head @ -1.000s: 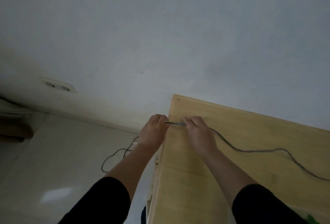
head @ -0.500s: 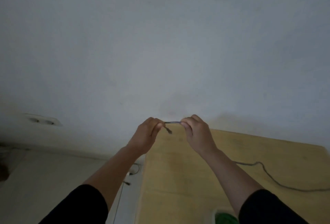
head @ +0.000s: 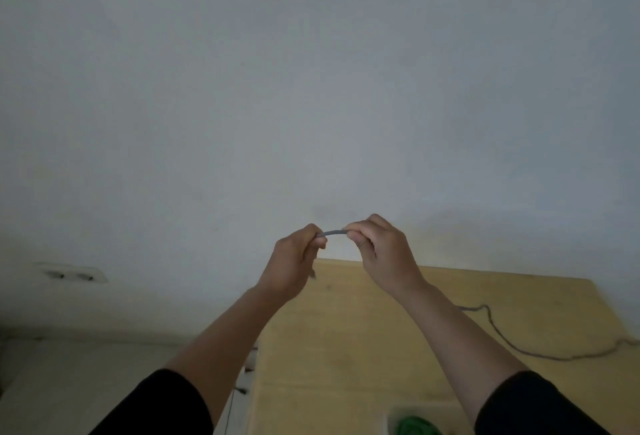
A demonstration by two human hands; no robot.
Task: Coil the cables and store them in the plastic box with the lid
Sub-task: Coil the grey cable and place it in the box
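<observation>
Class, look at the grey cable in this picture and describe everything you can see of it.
The grey cable is thin, round and flexible. A short, slightly arched stretch is pinched between the left hand and the right hand, raised above the wooden table. Its remaining length snakes loosely across the table towards the right edge.

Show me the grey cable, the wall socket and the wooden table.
grey cable [head: 512, 348]: head view, slack run lying on the table.
wall socket [head: 71, 274]: head view, its faceplate.
wooden table [head: 346, 341]: head view, bare top.
</observation>
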